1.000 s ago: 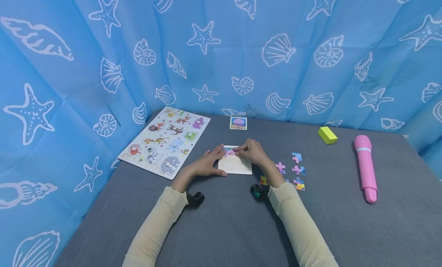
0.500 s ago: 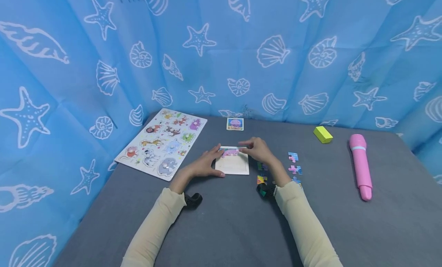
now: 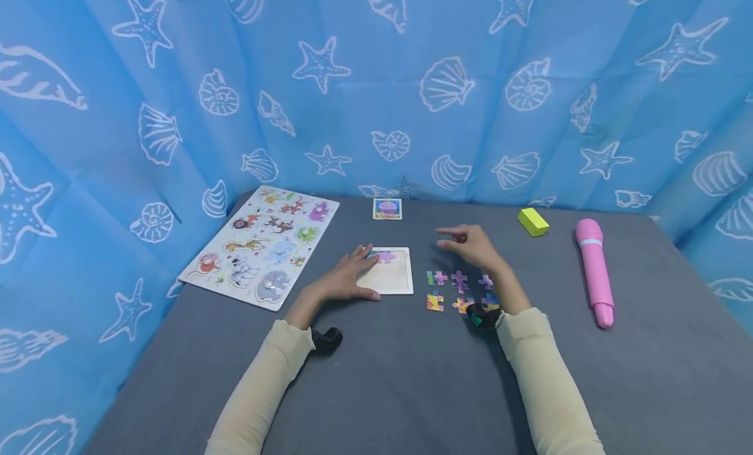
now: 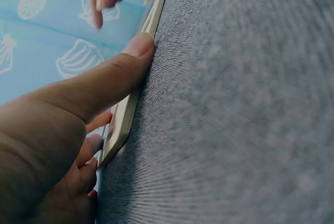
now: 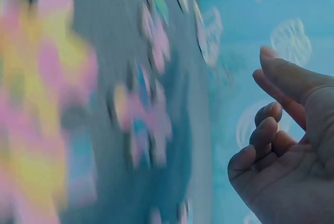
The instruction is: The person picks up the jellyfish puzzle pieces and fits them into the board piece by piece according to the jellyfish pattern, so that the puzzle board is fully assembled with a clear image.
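Note:
A shallow wooden puzzle tray (image 3: 395,280) lies flat on the grey cloth, with joined pink jigsaw pieces (image 3: 385,257) along its upper left. My left hand (image 3: 342,278) holds the tray at its left side. In the left wrist view, its thumb (image 4: 115,75) presses the near edge while the fingers reach the corner beyond. My right hand (image 3: 476,247) is raised behind the loose jigsaw pieces (image 3: 459,282), holding nothing. Its thumb and index finger point left, apart, and the other fingers curl inward. The right forearm partly covers the pieces, which look blurred in the right wrist view.
An animal peg board (image 3: 261,246) lies at the left. A small octopus picture card (image 3: 387,209) sits near the back edge. Towards the right are a yellow block (image 3: 533,221) and a pink toy microphone (image 3: 595,272). A blue shell-patterned curtain (image 3: 353,102) hangs behind.
My right hand has let go of a jigsaw piece in the tray and moved right, over towards the loose pieces. My left hand stays on the tray. The head view has shifted slightly.

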A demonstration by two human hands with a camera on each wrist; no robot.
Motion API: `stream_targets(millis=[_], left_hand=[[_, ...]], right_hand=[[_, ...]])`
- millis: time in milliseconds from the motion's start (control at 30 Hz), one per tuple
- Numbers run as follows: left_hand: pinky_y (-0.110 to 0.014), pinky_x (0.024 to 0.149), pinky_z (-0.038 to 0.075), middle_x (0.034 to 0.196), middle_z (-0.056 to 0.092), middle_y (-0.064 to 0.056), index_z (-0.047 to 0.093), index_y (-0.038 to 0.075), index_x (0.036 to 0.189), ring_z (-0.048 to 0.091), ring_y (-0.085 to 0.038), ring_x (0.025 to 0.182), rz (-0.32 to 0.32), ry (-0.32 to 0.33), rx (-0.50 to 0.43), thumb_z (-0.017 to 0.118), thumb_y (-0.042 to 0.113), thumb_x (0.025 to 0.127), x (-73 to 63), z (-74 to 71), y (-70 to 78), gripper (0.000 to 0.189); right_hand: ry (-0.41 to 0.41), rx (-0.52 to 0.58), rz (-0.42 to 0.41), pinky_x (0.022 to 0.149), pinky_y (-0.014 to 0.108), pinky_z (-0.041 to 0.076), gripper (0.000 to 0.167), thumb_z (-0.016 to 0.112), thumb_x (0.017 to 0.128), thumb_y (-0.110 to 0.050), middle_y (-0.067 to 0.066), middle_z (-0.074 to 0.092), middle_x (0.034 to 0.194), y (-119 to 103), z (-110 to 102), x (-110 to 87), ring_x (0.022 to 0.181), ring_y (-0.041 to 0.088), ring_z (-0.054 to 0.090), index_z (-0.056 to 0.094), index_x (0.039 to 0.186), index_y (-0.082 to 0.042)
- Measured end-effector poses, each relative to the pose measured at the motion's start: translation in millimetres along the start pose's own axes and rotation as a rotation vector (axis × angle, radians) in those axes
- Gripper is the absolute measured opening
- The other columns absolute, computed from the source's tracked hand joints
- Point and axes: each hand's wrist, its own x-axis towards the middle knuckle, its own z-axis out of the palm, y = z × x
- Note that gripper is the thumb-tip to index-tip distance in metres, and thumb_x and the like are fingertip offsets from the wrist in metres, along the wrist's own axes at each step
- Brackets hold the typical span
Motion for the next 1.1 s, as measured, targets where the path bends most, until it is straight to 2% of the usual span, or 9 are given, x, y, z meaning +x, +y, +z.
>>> stream_targets(millis=[200,400,567,767,900,1100], left_hand=[[-0.055,0.113,0.008,0.155,0.009,-0.014,0.025,0.008,0.146,0.001,-0.033,0.143,0.0,-0.005,-0.012,0.071,0.043,0.077,1.1,1.1,-1.1,0.089],[-0.056,0.113,0.007,0.155,0.008,-0.013,0.025,0.009,0.146,0.0,-0.033,0.143,-0.005,-0.007,-0.019,0.07,0.043,0.077,1.2,1.7,-2.6,0.09],[-0.055,0.113,0.006,0.155,0.008,-0.013,0.024,0.008,0.146,0.0,-0.033,0.143,0.003,-0.004,-0.023,0.07,0.043,0.077,0.7,1.1,-1.6,0.089],[-0.053,0.114,0.005,0.156,0.008,-0.011,0.024,0.01,0.146,0.0,-0.031,0.143,-0.003,-0.004,-0.021,0.07,0.042,0.078,-0.3,0.7,-1.1,0.089],[-0.053,0.114,0.005,0.156,0.007,-0.01,0.023,0.011,0.146,0.0,-0.031,0.143,-0.009,-0.012,-0.025,0.07,0.043,0.078,-0.2,0.8,-1.2,0.089],[-0.053,0.114,0.003,0.156,0.007,-0.01,0.023,0.01,0.146,-0.001,-0.03,0.143,-0.016,-0.019,-0.04,0.07,0.042,0.078,0.1,0.2,-1.1,0.089]], right_hand=[[0.038,-0.01,0.065,0.05,0.024,0.032,0.039,0.063,0.088,-0.022,0.004,0.042,0.066,27,-34,-18.8,0.055,0.01,0.035,0.061,0.119,0.001],[-0.003,-0.012,0.149,0.048,0.023,0.032,0.042,0.062,0.088,-0.024,-0.003,0.04,0.06,53,-51,-36.1,0.052,0.005,0.034,0.059,0.12,0.003],[-0.046,-0.021,0.16,0.049,0.023,0.033,0.04,0.062,0.088,-0.02,-0.001,0.042,0.063,64,-56,-44.2,0.054,0.005,0.036,0.059,0.12,0.004],[-0.075,-0.094,0.159,0.054,0.023,0.033,0.039,0.065,0.085,-0.014,0.006,0.044,0.075,68,-58,-45.5,0.065,0.012,0.038,0.059,0.12,0.002],[-0.076,-0.14,0.124,0.055,0.025,0.032,0.039,0.066,0.084,-0.012,0.007,0.043,0.075,70,-57,-45.7,0.067,0.015,0.037,0.06,0.119,0.003],[-0.063,-0.123,0.1,0.057,0.026,0.029,0.035,0.065,0.085,-0.011,0.005,0.039,0.072,73,-56,-46.8,0.066,0.015,0.033,0.061,0.116,0.004]])
